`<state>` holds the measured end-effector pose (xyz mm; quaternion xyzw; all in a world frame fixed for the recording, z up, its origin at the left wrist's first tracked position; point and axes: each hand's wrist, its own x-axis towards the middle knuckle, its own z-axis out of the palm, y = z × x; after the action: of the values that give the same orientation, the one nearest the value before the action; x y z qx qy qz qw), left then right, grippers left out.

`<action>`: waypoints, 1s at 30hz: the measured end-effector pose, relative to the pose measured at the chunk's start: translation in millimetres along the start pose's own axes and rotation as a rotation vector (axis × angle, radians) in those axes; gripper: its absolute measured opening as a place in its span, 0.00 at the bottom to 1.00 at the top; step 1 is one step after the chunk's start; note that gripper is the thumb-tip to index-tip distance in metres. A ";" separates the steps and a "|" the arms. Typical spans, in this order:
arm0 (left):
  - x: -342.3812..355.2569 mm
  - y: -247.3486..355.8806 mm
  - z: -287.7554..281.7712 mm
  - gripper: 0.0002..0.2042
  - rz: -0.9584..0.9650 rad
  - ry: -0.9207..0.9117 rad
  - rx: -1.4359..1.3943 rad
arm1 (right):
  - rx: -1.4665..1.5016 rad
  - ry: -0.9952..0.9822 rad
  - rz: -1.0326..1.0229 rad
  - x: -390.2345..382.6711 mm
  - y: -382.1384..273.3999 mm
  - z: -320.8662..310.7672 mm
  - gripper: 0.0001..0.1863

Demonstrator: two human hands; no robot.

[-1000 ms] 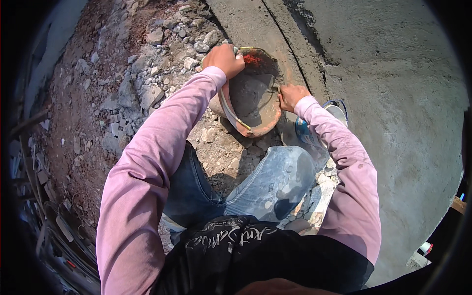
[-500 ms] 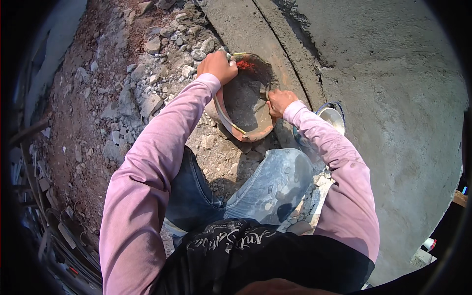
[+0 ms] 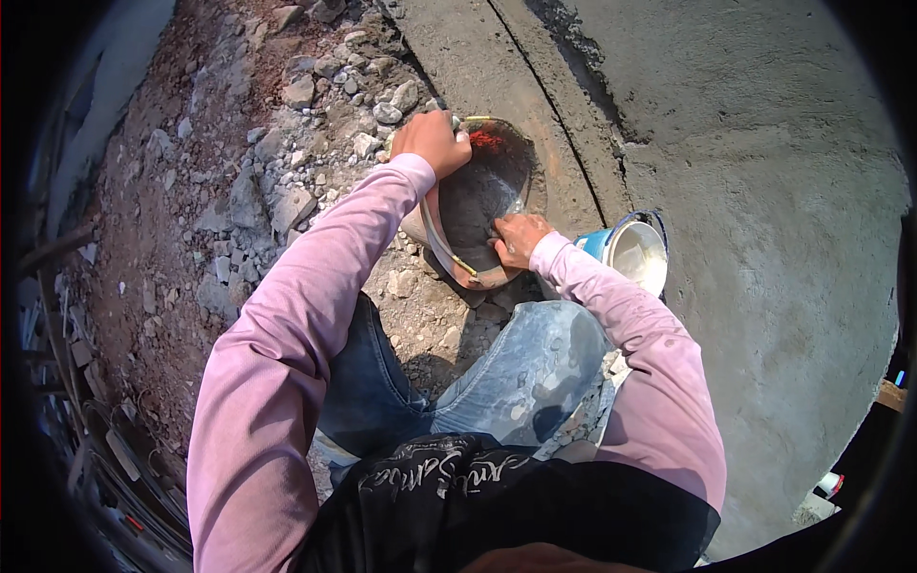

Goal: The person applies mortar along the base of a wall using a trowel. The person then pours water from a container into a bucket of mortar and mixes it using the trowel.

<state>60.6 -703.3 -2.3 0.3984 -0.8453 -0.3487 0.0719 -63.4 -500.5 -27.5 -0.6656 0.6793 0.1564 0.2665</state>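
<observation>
A round, worn orange tub [image 3: 492, 277] with a yellowish rim stands tilted in front of my knees, with wet grey mortar [image 3: 475, 205] inside. My left hand [image 3: 437, 143] is closed around its far left rim. Over the near right part of the tub, my right hand [image 3: 521, 239] is closed on what looks like a trowel [image 3: 517, 205]. Only a small part of that tool shows beyond the fingers, low in the mortar; my hand hides the rest.
A blue and white bucket [image 3: 638, 260] stands right of the tub, beside my right forearm. Broken stones [image 3: 296, 91] and rubble cover the ground at left. Smooth grey concrete [image 3: 764, 220] spreads across the right, with a grooved strip [image 3: 564, 124] along its left edge.
My right hand has moved left and nearer to me, over the tub, with the tool lower in the mortar. The tub has shifted slightly, and more of the bucket shows.
</observation>
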 end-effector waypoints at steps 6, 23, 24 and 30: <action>3.3 -4.8 4.8 0.18 0.005 0.038 -0.012 | -0.135 0.414 0.310 -7.0 44.8 -27.9 0.15; 3.1 -1.3 4.5 0.17 -0.089 0.031 -0.059 | -0.434 -0.021 0.165 8.7 38.8 -46.7 0.15; 2.8 -1.7 2.7 0.18 -0.112 0.009 -0.058 | -0.278 -0.126 0.134 5.4 29.7 -40.2 0.14; 7.6 -10.2 1.2 0.19 -0.146 -0.004 -0.053 | 0.006 -0.013 0.194 -19.6 12.3 -59.5 0.18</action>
<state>61.3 -712.7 -11.0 0.4561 -0.8047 -0.3761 0.0553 -85.2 -517.4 30.1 -0.5949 0.7393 0.1836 0.2566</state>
